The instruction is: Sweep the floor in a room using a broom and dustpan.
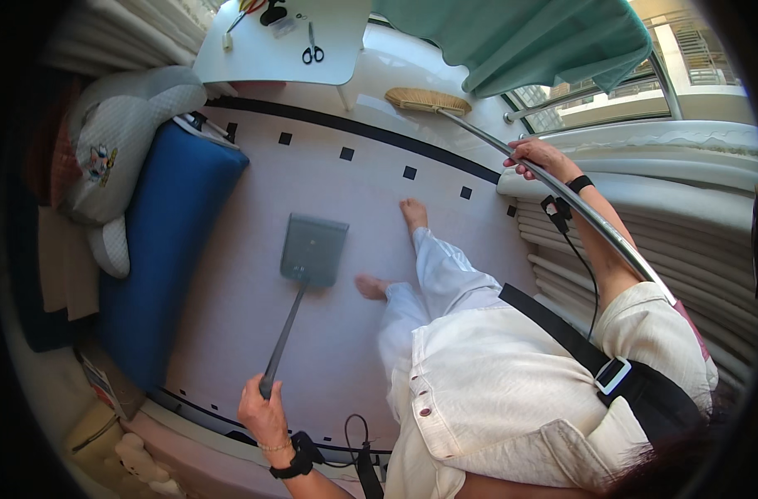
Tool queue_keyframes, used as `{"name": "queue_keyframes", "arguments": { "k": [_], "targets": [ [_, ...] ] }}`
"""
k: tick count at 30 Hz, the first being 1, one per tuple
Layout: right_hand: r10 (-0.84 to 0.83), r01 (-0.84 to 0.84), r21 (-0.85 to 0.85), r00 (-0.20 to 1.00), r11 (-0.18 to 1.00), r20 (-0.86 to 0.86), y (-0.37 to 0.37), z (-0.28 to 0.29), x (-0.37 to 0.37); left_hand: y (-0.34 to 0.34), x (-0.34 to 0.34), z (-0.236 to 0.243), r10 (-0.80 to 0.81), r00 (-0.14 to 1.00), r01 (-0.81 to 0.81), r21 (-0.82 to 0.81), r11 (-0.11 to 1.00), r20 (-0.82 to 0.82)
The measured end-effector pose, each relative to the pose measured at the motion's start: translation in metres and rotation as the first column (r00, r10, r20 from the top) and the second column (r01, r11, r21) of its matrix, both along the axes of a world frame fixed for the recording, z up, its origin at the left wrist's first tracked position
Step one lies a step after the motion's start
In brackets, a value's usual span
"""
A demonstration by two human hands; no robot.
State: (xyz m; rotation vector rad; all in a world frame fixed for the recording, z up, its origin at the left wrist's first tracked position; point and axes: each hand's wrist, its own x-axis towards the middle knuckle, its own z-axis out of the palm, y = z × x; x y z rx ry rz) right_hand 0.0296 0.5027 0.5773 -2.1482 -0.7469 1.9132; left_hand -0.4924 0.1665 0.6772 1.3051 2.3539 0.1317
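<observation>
My left hand (264,410) is closed round the end of the dark handle of a grey dustpan (313,247), whose flat pan hangs over or rests on the pale floor; which of the two I cannot tell. Out to the right, my right hand (538,158) grips the long metal handle of a broom (429,101). The broom's straw-coloured head lies at the far side, near the foot of the window and past the dark floor border. Its handle runs back along my right forearm to a reddish end by my sleeve. My bare feet stand between the two tools.
At the far left stands a white table (300,62) bearing scissors (312,50) and small items. A blue folded piece (167,249) and a grey plush cushion (113,150) line the left side. A green curtain (520,37) hangs by the window; pale drapes (645,208) bunch at right.
</observation>
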Motion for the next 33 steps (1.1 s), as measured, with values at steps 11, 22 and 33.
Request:
{"name": "queue_keyframes", "arguments": {
  "k": [11,22,33],
  "targets": [
    [0.243,-0.239,0.094,0.969,0.966,-0.033,0.036,0.012,0.062,0.231,0.102,-0.025,-0.401,0.912,0.407,0.065,0.911,-0.092],
    [0.271,-0.284,0.071,0.951,0.956,0.151,0.038,0.013,0.095,0.347,0.16,-0.058,-0.567,0.796,0.58,-0.002,0.815,-0.212],
    [0.273,-0.274,0.022,0.946,0.962,-0.172,-0.003,0.072,0.082,0.379,0.183,-0.057,-0.558,0.793,0.57,-0.024,0.821,-0.243]
  ]
}}
